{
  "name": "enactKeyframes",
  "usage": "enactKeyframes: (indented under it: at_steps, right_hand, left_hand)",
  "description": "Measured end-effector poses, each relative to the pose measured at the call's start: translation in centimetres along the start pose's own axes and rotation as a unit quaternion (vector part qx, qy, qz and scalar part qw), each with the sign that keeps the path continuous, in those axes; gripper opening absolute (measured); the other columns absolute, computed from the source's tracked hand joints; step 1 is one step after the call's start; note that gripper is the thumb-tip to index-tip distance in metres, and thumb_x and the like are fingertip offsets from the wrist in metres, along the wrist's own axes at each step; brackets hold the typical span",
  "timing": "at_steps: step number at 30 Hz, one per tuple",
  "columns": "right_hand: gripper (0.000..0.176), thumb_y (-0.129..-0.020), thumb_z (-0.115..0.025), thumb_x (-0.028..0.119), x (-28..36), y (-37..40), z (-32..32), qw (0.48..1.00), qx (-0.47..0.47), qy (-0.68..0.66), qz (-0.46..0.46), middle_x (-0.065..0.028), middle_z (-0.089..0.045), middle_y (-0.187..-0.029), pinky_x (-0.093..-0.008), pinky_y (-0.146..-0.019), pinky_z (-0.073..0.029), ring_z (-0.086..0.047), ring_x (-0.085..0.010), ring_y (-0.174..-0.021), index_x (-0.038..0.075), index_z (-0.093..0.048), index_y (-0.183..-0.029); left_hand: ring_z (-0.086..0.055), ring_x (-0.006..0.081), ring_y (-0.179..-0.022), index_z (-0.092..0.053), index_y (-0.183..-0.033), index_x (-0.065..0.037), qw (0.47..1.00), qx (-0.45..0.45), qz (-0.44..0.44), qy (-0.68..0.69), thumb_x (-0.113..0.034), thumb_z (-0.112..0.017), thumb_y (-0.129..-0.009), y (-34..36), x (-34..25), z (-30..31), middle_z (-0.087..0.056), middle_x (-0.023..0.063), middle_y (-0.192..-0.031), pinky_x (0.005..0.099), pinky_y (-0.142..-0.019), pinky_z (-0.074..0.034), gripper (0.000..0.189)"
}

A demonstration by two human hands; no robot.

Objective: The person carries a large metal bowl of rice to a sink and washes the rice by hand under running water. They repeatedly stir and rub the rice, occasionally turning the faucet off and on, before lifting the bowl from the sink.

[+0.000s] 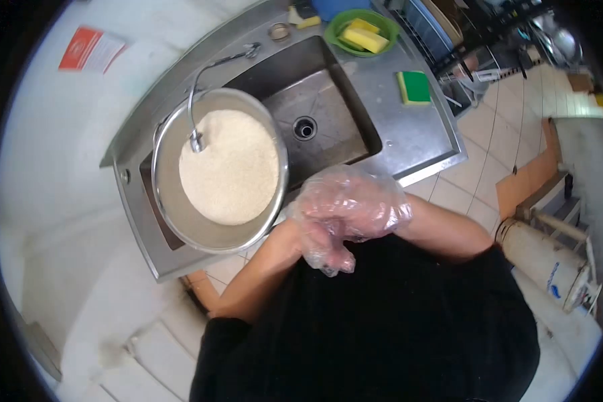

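Both hands wear clear plastic gloves and meet close in front of my chest. My right hand lies across my left wrist, its fingers bent around the cuff of the plastic glove there. My left hand points down toward my body, fingers slightly bent and apart, holding nothing that shows. Part of it is hidden under the right hand. Just left of the hands stands a big round metal pot with uncooked white rice in it. A curved faucet reaches over the pot, its spout above the rice.
The pot sits over the left side of a steel sink with a drain. On the right counter are a green-and-yellow sponge and a green bowl of yellow sponges. A white cylindrical tank stands at the right.
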State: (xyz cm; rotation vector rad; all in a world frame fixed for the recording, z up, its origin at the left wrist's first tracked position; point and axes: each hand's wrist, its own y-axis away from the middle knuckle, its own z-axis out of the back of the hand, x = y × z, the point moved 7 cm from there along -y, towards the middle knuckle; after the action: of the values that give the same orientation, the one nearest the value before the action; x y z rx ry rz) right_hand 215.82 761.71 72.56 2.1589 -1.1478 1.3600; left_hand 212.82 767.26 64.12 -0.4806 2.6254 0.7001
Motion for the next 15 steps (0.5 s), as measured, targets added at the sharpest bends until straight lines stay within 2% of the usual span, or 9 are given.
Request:
enactKeyframes:
  at_steps: [1,4,6,8,10,12,13,14,15]
  right_hand:
    - [0.035,-0.106,-0.05,0.025,-0.2,0.8,-1.1,0.943,0.075,-0.288,-0.149,-0.0181,-0.067,-0.074,-0.0326,-0.05,-0.054,-0.066,-0.0243,-0.055,-0.002,-0.064,-0.089]
    - [0.038,-0.106,-0.049,0.026,1.0,2.3,0.6,0.926,0.038,-0.321,-0.196,-0.0195,-0.067,-0.074,-0.0329,-0.049,-0.054,-0.065,-0.0245,-0.054,-0.003,-0.064,-0.087]
    - [0.041,-0.107,-0.047,0.028,2.0,3.1,1.8,0.936,0.056,-0.305,-0.166,-0.0195,-0.068,-0.074,-0.0337,-0.048,-0.056,-0.066,-0.0246,-0.054,-0.003,-0.064,-0.086]
    - [0.041,-0.106,-0.05,0.028,2.2,3.9,2.8,0.913,0.087,-0.354,-0.185,-0.0221,-0.063,-0.07,-0.0348,-0.048,-0.053,-0.063,-0.0277,-0.051,-0.004,-0.058,-0.08]
    - [0.045,-0.106,-0.05,0.033,1.4,5.0,3.6,0.896,0.19,-0.36,-0.178,-0.0232,-0.066,-0.074,-0.0348,-0.05,-0.056,-0.066,-0.0289,-0.055,-0.005,-0.061,-0.085]
    - [0.048,-0.106,-0.05,0.038,0.0,6.6,4.8,0.912,0.264,-0.182,-0.254,-0.0237,-0.069,-0.08,-0.0356,-0.054,-0.058,-0.07,-0.03,-0.061,-0.006,-0.065,-0.093]
    - [0.048,-0.106,-0.051,0.038,-1.6,7.4,6.1,0.902,0.254,-0.213,-0.277,-0.0234,-0.071,-0.085,-0.0368,-0.057,-0.06,-0.072,-0.0307,-0.064,-0.007,-0.067,-0.1]
    - [0.046,-0.105,-0.052,0.037,-1.2,7.2,7.6,0.919,0.202,-0.189,-0.28,-0.0232,-0.071,-0.085,-0.0382,-0.057,-0.06,-0.072,-0.0309,-0.064,-0.007,-0.067,-0.102]
    - [0.044,-0.105,-0.053,0.035,-0.8,7.2,9.3,0.934,0.148,-0.165,-0.281,-0.0231,-0.071,-0.084,-0.0397,-0.057,-0.06,-0.072,-0.0311,-0.063,-0.007,-0.068,-0.104]
  left_hand:
    - [-0.061,0.0159,-0.095,-0.055,-0.132,-0.002,1.0,0.021,0.01,0.007,-0.024,-0.05,-0.106,-0.8,0.3,-1.0,-0.064,0.0078,-0.109,0.0311,-0.085,-0.051,0.034]
    - [-0.061,0.0165,-0.102,-0.054,-0.134,-0.002,0.998,0.052,0.002,0.021,-0.024,-0.051,-0.106,-1.7,0.7,-3.6,-0.064,0.0089,-0.114,0.0325,-0.09,-0.05,0.036]
    - [-0.061,0.0169,-0.106,-0.053,-0.135,-0.001,0.998,0.049,-0.031,0.011,-0.024,-0.052,-0.105,-1.8,-0.2,-4.7,-0.064,0.0096,-0.118,0.0335,-0.093,-0.05,0.038]
    - [-0.061,0.0174,-0.11,-0.052,-0.137,-0.001,0.997,0.023,-0.073,-0.012,-0.024,-0.054,-0.105,-1.4,-1.5,-5.2,-0.063,0.0103,-0.122,0.0344,-0.096,-0.049,0.039]
    - [-0.06,0.0178,-0.114,-0.051,-0.138,-0.001,0.994,-0.039,-0.098,-0.029,-0.024,-0.055,-0.104,-0.9,-1.1,-4.6,-0.063,0.011,-0.125,0.0354,-0.1,-0.049,0.041]
    - [-0.058,0.0171,-0.109,-0.055,-0.127,-0.001,0.987,-0.124,-0.101,-0.022,-0.025,-0.053,-0.106,-0.8,0.1,-3.6,-0.062,0.0078,-0.114,0.0324,-0.096,-0.046,0.032]
    - [-0.054,0.0144,-0.095,-0.056,-0.112,-0.003,0.982,-0.147,-0.112,-0.044,-0.026,-0.051,-0.107,-1.0,0.0,-4.0,-0.056,0.0038,-0.098,0.0291,-0.087,-0.043,0.024]
    - [-0.054,0.0144,-0.095,-0.056,-0.112,-0.003,0.979,-0.158,-0.122,-0.042,-0.026,-0.051,-0.107,-1.3,-0.5,-4.2,-0.056,0.0038,-0.098,0.0291,-0.087,-0.043,0.024]
    - [-0.051,0.0133,-0.091,-0.055,-0.108,-0.004,0.975,-0.094,-0.198,-0.022,-0.027,-0.051,-0.107,-1.4,-1.8,-5.2,-0.053,0.0026,-0.094,0.0289,-0.084,-0.041,0.023]
